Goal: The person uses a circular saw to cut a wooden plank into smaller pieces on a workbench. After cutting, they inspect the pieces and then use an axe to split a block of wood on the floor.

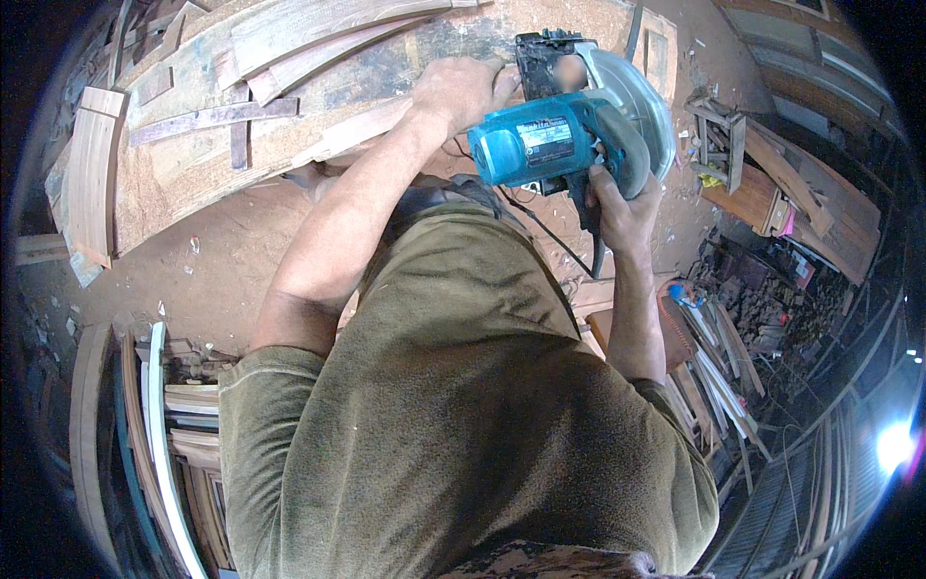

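Note:
A teal circular saw [497, 150] with a grey blade guard and black base sits over the right part of the sawdust-covered workbench [183, 198]. My right hand [625, 210] wraps round its rear handle. Closed beside the saw's black base, my left hand [461, 89] rests at the bench's near edge, over the end of a pale board [362, 130]. Whatever its fingers grip is hidden beneath them. A black power cord [555, 234] hangs from the saw in front of my body. The blade and the cut line cannot be seen.
Wide planks [318, 34] lie at the bench's back left, near crossed thin strips [207, 123]. A short stack of boards [92, 183] overhangs its left end. Stacked lumber [145, 434] stands behind me at left. Wood scraps [709, 376] and a small wooden frame [719, 145] lie at right.

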`<move>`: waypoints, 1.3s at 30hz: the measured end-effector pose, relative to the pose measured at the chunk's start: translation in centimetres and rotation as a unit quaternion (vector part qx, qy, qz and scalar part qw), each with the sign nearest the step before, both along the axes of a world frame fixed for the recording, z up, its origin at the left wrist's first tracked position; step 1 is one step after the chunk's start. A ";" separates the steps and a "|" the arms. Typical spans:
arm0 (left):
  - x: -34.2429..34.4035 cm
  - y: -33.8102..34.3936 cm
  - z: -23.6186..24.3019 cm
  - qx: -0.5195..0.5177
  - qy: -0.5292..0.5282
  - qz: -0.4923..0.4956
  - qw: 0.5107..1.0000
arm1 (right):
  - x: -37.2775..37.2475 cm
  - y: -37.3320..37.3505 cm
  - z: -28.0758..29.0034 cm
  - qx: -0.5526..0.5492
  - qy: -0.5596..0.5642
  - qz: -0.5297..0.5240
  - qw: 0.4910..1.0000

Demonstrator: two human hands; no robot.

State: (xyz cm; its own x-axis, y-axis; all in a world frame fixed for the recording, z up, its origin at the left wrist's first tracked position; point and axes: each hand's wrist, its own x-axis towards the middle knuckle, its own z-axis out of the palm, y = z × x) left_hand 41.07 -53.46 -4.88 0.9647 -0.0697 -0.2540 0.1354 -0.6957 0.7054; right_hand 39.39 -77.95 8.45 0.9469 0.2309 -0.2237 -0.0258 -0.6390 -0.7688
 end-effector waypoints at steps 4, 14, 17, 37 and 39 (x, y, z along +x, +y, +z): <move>-0.2 -0.1 -0.1 0.012 -0.017 -0.006 1.000 | 0.1 0.5 0.5 -0.006 0.003 0.000 1.000; -3.3 1.1 -1.3 0.139 -0.028 -0.006 0.990 | 0.2 1.0 0.8 0.035 0.047 -0.008 0.998; -3.4 1.1 -0.9 0.140 -0.017 -0.013 0.990 | 0.2 1.3 0.9 0.043 0.045 -0.009 0.998; -3.1 1.4 -0.6 0.118 0.011 -0.022 0.993 | 1.1 1.4 0.4 0.006 0.031 0.010 0.999; -3.2 1.4 -1.2 0.120 -0.004 -0.013 0.993 | 1.3 1.8 0.4 0.009 0.040 0.002 0.999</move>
State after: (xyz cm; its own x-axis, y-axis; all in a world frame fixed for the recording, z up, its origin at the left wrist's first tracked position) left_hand 37.91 -52.05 -6.05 0.9657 -0.0329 -0.2577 0.1098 -0.8474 0.5195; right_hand 40.67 -76.18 8.86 0.9252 0.2401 -0.2939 -0.0841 -0.6254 -0.7758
